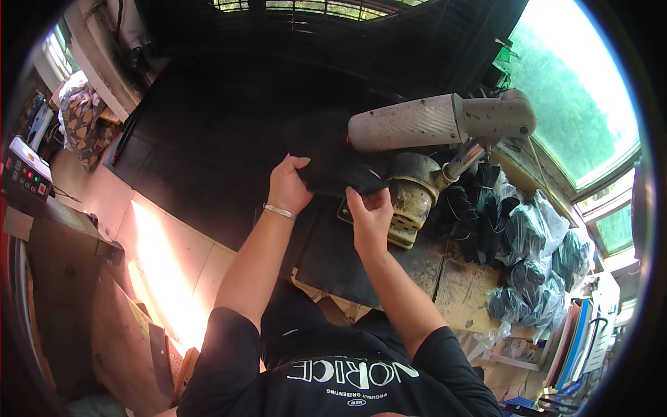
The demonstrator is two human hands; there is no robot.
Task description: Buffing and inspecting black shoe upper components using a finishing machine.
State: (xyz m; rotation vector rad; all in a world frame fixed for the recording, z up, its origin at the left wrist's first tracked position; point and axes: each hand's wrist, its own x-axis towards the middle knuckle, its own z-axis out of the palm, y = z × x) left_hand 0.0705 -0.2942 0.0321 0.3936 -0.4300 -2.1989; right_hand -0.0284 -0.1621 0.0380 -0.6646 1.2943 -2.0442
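Black fabric piece [326, 156] was held between both hands, lying partly under the grey horizontal cylinder [410, 123] of a bench machine. L hand [288, 187] gripped the fabric's left lower edge, thumb up, fingers curled under; grip closed on the cloth. Silver bracelet [279, 211] sat on the L wrist. R hand [370, 217] pinched the fabric's lower right corner, fingertips [358, 198] on the cloth, just beside the machine's rusty yellow base [410, 201]. Fabric looked draped over smth under the cylinder; exact form not visible, too dark to tell.

Cylinder joined a grey elbow housing [501, 115] at its right end; a metal rod [462, 160] ran down from there at an angle toward the base. Base stood on a black mat [208, 160] covering most of the bench. Bench edge nearer the person was pale wood [167, 257], w/ a strong sun patch on it.

Right of the machine: pile of dark pieces [479, 215], then clear plastic bags [542, 243] filled w/ more dark items, touching each other. Far left: control box [24, 174] w/ coloured buttons. Windows [577, 104] upper right, green outside.
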